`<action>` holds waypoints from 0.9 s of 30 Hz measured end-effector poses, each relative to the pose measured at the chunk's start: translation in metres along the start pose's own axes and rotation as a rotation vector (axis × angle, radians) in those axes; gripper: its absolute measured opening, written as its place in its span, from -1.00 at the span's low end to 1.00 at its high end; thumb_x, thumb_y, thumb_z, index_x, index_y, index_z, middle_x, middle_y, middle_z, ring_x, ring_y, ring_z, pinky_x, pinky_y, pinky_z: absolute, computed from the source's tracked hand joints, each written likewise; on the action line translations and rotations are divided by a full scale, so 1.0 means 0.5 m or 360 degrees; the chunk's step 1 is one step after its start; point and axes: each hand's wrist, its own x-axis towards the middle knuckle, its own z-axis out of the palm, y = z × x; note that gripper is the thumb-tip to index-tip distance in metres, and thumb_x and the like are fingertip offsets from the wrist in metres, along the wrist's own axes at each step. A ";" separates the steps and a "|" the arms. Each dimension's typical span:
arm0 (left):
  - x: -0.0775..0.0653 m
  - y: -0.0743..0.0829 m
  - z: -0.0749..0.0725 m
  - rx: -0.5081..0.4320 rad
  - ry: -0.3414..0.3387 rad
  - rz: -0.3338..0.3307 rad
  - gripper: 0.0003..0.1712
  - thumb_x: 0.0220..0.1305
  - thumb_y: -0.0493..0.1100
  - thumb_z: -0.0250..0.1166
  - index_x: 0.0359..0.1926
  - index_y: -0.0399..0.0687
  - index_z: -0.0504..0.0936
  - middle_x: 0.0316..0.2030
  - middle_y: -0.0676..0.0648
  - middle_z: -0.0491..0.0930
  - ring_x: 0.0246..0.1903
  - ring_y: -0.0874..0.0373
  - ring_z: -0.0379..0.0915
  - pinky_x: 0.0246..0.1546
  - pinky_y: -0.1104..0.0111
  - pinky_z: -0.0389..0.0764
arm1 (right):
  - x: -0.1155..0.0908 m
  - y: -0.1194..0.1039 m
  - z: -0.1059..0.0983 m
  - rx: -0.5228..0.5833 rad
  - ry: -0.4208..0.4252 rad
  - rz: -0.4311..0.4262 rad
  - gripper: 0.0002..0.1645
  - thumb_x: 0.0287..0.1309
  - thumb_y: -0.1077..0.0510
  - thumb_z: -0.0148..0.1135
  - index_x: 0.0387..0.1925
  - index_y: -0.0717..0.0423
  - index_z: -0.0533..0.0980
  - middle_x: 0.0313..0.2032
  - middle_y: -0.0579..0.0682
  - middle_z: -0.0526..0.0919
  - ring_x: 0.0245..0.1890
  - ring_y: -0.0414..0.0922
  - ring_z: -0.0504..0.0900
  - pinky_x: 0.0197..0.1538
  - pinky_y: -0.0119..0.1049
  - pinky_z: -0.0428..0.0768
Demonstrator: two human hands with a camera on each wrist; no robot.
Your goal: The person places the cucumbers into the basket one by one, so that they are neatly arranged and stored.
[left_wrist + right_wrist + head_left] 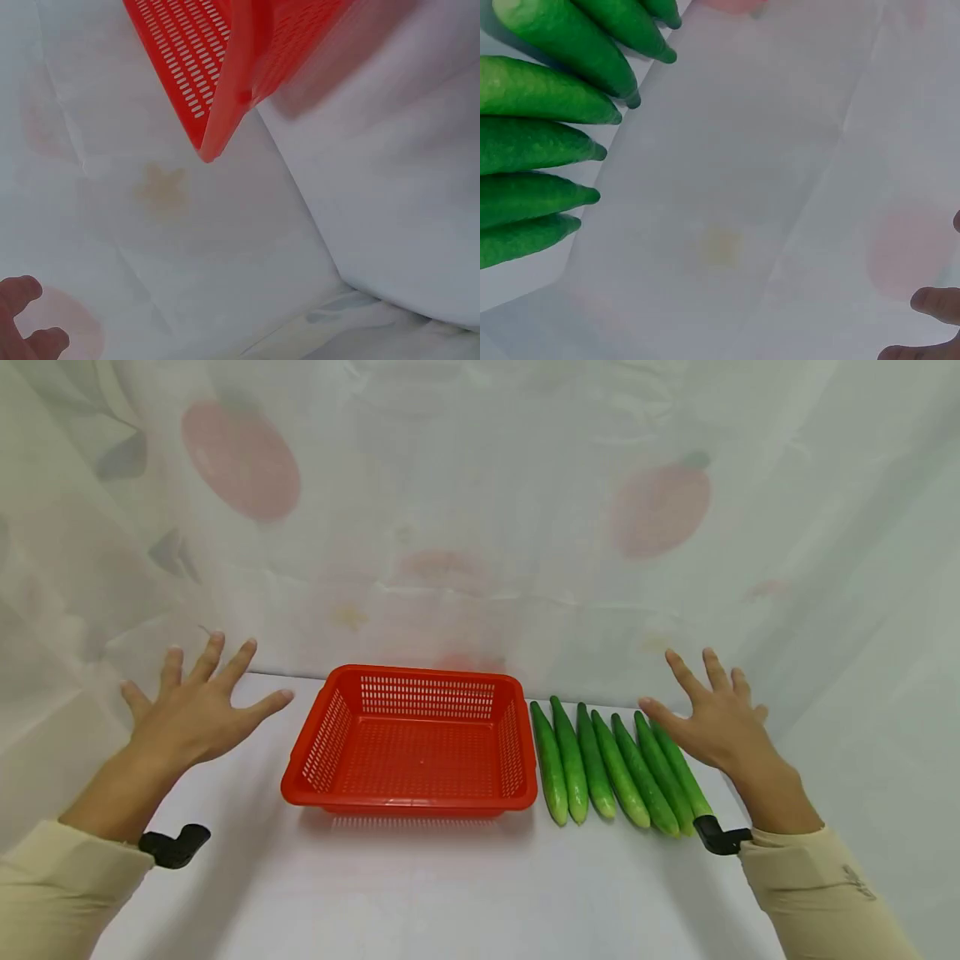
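Observation:
My left hand (191, 714) is held up with its fingers spread, left of a red plastic basket (420, 812), and holds nothing. On the other side my right hand (720, 720) is likewise spread and bare, overlapping the far ends of the rightmost cucumbers in the head view. Several green cucumbers (592, 760) lie side by side in a row, right of the basket. The left wrist view catches a corner of the basket (225, 112) and two of my fingertips. In the right wrist view the cucumbers' (532, 146) narrow ends point toward the curtain.
A white table (420, 893) carries the basket and the cucumbers. Behind it hangs a pale curtain (465, 510) with faded fruit prints, and it wraps round both sides. Black straps (176, 846) sit at both wrists, over beige sleeves.

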 end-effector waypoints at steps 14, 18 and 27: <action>-0.021 0.005 0.038 -0.0016 0.0060 0.0006 0.08 0.20 0.52 -0.03 0.54 0.14 -0.18 0.48 -0.27 -0.37 0.34 -0.45 -0.67 -0.10 -0.48 -0.65 | -0.015 0.051 -0.008 -0.0048 0.0115 -0.0002 -0.02 0.26 -0.43 -0.06 0.53 -0.22 -0.17 0.45 0.33 -0.26 0.31 0.54 -0.23 -0.12 0.66 -0.09; -0.025 0.004 0.047 -0.0003 0.0063 0.0004 0.08 0.19 0.52 -0.03 0.53 0.11 -0.17 0.47 -0.30 -0.36 0.33 -0.44 -0.69 -0.09 -0.49 -0.63 | -0.020 0.065 -0.009 -0.0026 0.0187 -0.0009 -0.03 0.26 -0.40 -0.02 0.53 -0.21 -0.13 0.45 0.34 -0.22 0.32 0.54 -0.23 -0.10 0.67 -0.12; -0.037 0.001 0.074 0.0008 0.0016 -0.0009 0.09 0.19 0.54 -0.06 0.53 0.12 -0.20 0.47 -0.27 -0.40 0.33 -0.49 -0.58 -0.09 -0.56 -0.48 | -0.031 0.097 -0.004 0.0018 0.0250 -0.0016 -0.05 0.27 -0.34 0.02 0.53 -0.18 -0.09 0.44 0.35 -0.18 0.32 0.53 -0.22 -0.08 0.68 -0.16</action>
